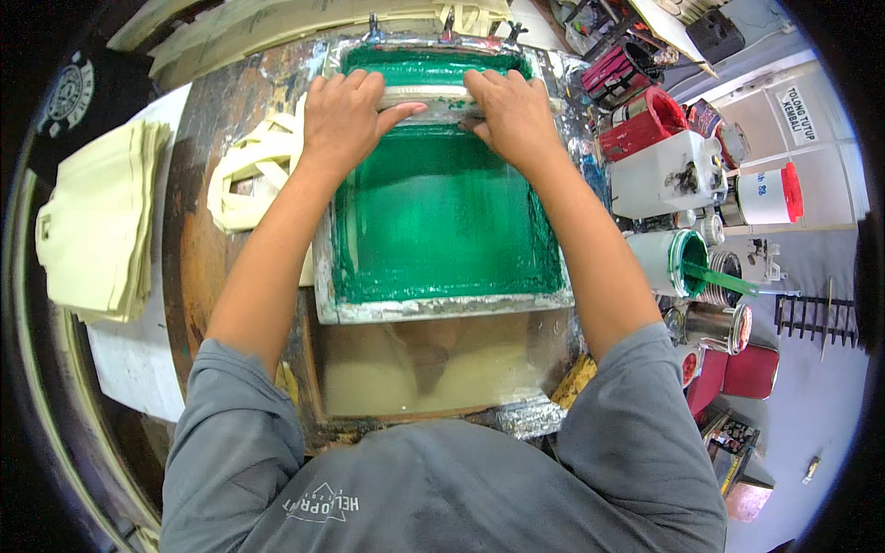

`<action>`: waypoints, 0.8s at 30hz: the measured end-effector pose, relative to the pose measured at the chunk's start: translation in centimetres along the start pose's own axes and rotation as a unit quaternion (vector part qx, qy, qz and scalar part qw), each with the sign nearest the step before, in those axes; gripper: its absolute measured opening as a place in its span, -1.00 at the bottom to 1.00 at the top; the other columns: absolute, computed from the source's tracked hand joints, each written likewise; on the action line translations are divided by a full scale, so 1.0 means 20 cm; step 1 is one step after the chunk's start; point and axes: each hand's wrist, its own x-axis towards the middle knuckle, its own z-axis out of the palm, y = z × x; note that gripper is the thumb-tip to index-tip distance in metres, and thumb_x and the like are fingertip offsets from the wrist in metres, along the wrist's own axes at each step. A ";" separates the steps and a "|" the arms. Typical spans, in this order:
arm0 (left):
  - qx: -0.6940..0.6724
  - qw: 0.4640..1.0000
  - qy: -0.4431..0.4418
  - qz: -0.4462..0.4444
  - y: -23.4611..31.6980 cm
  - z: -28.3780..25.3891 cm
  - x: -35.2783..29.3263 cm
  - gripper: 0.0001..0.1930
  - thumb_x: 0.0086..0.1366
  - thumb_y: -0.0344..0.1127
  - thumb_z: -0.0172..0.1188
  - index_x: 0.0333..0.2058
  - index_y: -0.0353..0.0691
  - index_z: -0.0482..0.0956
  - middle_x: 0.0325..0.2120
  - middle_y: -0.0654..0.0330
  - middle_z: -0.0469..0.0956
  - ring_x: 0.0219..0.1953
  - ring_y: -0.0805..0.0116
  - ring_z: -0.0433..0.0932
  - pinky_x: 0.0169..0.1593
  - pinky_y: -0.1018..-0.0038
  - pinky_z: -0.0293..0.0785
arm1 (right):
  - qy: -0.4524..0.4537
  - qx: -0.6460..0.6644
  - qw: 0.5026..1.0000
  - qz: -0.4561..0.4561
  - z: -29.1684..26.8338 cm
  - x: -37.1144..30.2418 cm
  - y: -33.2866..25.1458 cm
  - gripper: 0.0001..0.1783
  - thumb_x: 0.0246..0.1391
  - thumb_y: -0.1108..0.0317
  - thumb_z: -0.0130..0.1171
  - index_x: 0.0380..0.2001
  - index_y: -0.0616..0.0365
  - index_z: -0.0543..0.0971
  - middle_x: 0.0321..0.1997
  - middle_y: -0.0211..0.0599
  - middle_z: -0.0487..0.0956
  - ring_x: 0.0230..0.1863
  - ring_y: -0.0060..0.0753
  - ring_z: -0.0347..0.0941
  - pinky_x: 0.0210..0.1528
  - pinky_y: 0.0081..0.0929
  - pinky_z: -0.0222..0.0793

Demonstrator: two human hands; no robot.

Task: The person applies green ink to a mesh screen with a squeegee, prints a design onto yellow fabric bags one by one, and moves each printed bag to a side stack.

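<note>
A screen-printing frame (447, 311) lies flat in front of me, its mesh (442, 212) coated in green ink that is thickest along the edges. Across its far end sits a pale squeegee (426, 96), smeared with green. My left hand (346, 115) is closed over the squeegee's left part, thumb pointing inward. The right part is gripped by my right hand (513, 115), fingers curled over the far side. A pale yellow cloth bag (241, 175) shows its handles left of the frame; the rest is hidden beneath it.
On the left, a stack of folded pale yellow bags (101, 221) rests on a white sheet (138, 355). Clamps (449, 26) line the frame's far end. To the right stand an open tub of green ink (678, 263) with a stick, a white jerrycan (664, 175) and a red container (650, 124).
</note>
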 end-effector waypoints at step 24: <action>-0.062 0.970 -0.132 -0.196 0.27 -0.68 -1.19 -0.10 -0.17 0.25 0.64 0.09 -0.25 0.71 -0.07 0.23 0.55 -0.05 0.15 0.40 0.08 0.13 0.22 | -0.002 0.088 0.995 0.054 -0.41 -1.03 -0.59 -0.33 -0.06 -0.11 0.50 0.00 0.08 0.58 -0.09 -0.21 0.48 0.02 -0.07 0.35 0.16 0.00 0.16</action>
